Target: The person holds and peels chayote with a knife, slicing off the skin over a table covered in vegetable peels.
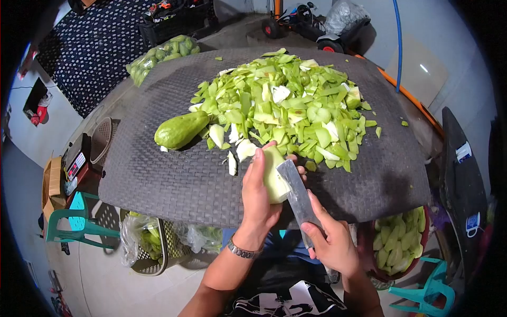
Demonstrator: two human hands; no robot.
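My left hand (257, 190) is closed around a pale, peeled chayote (273, 177), held over the near edge of the dark woven-pattern table (158, 182). In my right hand (332, 240) is a knife (297, 193) with a broad flat blade, its upper part resting against the chayote's right side. The knife's handle is mostly hidden by my fingers. Beyond my hands lies a large heap of green peelings (296, 105) mixed with white bits. Left of the heap, a whole unpeeled chayote (181, 130) lies on its side.
A red tub of peeled chayotes (422, 248) stands below right, near a teal stool (430, 290). Below left are a plastic basket (168, 245) and a teal chair (79, 222). A bag of green chayotes (163, 55) sits beyond the table's far left edge.
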